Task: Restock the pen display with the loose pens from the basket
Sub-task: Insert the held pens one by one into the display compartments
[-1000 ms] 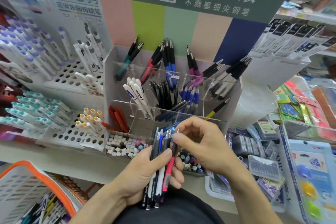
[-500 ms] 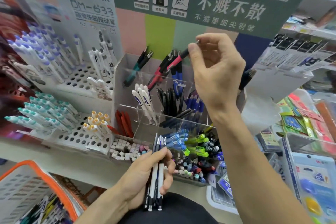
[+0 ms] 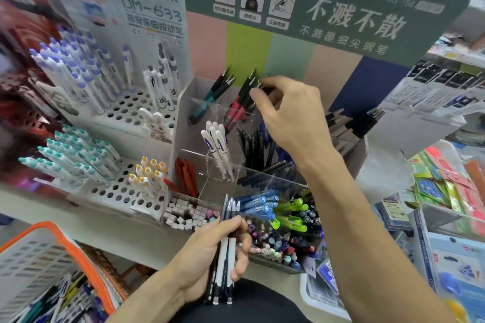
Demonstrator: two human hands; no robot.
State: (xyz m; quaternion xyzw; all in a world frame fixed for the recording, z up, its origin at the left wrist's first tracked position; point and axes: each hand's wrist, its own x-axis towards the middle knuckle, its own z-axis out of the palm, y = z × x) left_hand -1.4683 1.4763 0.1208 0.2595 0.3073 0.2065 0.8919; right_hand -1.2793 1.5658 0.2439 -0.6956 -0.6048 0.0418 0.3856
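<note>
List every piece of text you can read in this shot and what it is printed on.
"DOMI 東米", "DM-633": tall white cardboard display header.
"不溅不散", "不溅墨细尖钢笔", "DS-758": dark green cardboard sign.
Icon captions on the sign, pen barrel print, right-hand packets: too small or blurred.

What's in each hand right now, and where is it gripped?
Left hand grips a bundle of pens around mid-barrel. Right hand pinches a pen's top end at the red pens; the pen itself is hidden.
</note>
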